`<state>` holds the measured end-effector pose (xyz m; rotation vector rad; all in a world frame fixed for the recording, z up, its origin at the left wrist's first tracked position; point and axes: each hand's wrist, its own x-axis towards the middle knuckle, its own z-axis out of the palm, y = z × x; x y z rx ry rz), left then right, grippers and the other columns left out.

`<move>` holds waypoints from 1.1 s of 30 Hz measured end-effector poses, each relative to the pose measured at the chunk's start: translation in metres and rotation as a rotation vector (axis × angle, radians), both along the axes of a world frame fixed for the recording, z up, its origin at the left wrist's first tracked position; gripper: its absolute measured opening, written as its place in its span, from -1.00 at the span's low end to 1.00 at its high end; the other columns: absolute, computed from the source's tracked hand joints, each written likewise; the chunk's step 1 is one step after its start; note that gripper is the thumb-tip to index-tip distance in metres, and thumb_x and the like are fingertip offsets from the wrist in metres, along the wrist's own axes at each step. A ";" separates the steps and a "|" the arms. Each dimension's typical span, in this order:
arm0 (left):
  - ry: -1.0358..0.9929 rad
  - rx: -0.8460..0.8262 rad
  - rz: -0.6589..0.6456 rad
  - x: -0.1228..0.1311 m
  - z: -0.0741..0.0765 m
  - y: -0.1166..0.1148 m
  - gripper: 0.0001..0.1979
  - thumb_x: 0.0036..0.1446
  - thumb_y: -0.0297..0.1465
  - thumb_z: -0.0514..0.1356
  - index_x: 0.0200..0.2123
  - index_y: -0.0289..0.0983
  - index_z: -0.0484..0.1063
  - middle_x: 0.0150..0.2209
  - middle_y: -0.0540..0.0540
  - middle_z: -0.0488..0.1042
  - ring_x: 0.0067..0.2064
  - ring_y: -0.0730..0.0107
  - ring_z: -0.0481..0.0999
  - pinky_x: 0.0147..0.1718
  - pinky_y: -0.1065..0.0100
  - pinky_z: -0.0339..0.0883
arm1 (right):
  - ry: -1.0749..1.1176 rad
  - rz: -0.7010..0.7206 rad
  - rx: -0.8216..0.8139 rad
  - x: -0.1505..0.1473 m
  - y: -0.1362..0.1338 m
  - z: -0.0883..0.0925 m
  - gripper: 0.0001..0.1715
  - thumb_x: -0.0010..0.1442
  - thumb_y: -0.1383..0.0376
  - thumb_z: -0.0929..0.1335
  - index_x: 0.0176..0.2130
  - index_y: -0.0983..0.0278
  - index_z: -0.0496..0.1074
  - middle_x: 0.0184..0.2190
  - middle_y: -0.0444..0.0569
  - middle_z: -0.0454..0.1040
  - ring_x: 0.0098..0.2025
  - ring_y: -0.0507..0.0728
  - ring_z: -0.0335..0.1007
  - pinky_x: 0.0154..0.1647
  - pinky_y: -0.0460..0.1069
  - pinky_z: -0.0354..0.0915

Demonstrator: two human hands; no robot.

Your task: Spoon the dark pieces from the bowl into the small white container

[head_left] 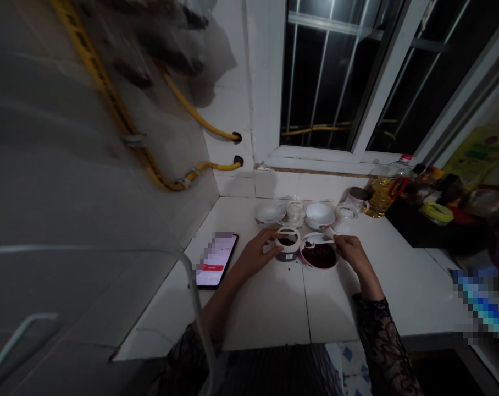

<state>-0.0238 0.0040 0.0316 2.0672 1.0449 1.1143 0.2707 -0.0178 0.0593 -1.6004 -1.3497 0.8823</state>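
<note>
My left hand (258, 251) is closed around a small clear jar (288, 256) with a pale rim and dark contents, standing on the counter. In my right hand (353, 252) is a white spoon (322, 240), its handle pinched between thumb and fingers. The spoon's bowl carries a little dark stuff and is over the left part of a bowl (320, 267) with a pinkish rim. Dark red, grainy contents (319, 256) fill much of that bowl; I cannot tell what they are. A few dark bits lie on the counter just below the jar.
Behind my hands stand a white bowl (320, 215), another pale bowl (270, 213) and clear jars (345, 219). A lit phone (215, 263) lies left on the tiled counter (270, 308). An oil bottle (380, 198) and a dark box of condiments (410, 225) stand at the right.
</note>
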 end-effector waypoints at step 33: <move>0.000 0.018 -0.010 0.000 -0.001 0.001 -0.77 0.19 -0.23 0.21 -0.13 -0.19 0.42 0.17 -0.19 0.46 0.10 0.12 0.53 -0.09 0.17 0.51 | 0.162 -0.047 -0.006 0.007 0.004 -0.007 -0.48 -0.03 -0.15 0.34 -0.63 0.20 0.23 -0.77 -0.23 0.12 -0.71 -0.06 -0.14 -0.68 -0.08 -0.18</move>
